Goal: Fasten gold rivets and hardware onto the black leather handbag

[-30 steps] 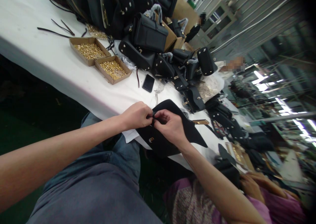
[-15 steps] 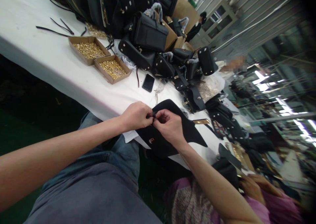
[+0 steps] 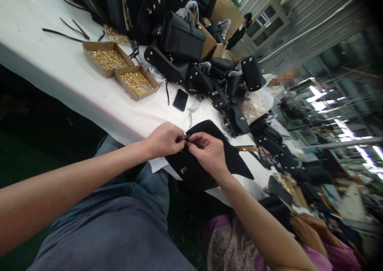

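Note:
A black leather bag piece [image 3: 200, 179] lies at the table's front edge, below both hands, with a small gold clasp [image 3: 183, 170] on it. My left hand [image 3: 166, 139] is closed, thumb and fingers pinching a small dark strip [image 3: 187, 137] above the piece. From the other side my right hand [image 3: 209, 151] pinches the same strip, its fingertips almost meeting the left ones. The hands cover most of the strip, so its full shape is hidden.
Two cardboard trays of small gold fittings [image 3: 109, 58] sit on the white table [image 3: 98, 91]. A phone [image 3: 180, 100] lies beyond my hands, with several black handbags [image 3: 182, 38] behind. Right of the bag piece is a gold-coloured bar [image 3: 247, 148]. A co-worker's arms [image 3: 311, 229] are at lower right.
My right hand has shifted slightly right, its fingers a little straighter, and more of the dark strip shows between the fingertips. My left hand stays nearly in place.

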Motion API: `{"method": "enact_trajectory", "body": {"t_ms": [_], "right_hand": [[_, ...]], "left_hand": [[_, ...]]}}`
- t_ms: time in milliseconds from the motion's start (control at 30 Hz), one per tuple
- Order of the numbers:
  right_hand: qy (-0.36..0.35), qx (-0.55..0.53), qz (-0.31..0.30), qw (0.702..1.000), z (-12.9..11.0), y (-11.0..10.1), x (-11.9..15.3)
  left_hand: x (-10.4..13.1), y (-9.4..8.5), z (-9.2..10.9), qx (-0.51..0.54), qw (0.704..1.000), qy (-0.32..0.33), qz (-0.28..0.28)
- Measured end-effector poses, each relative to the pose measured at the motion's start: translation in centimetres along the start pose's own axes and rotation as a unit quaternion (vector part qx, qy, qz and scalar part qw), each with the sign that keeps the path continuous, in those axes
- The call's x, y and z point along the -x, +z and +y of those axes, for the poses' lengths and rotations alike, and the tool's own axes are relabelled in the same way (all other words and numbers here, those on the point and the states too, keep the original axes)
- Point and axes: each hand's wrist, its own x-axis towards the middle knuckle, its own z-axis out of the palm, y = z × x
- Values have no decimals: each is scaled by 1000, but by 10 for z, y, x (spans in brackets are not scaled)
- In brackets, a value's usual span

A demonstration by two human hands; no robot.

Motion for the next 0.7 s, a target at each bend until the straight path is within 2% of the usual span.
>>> {"method": "enact_trajectory", "body": {"t_ms": [167,367,700], "right_hand": [[-35,58,-12,998,-3,-4,0],[-29,52,-103,993,-7,-16,-3],[-87,147,-102,980,-16,-17,-5]], "left_hand": [[0,2,-2,-15,1000,12,-9],[4,1,-1,-17,999,28,-15],[6,4,3,-39,999,15,-6]]}}
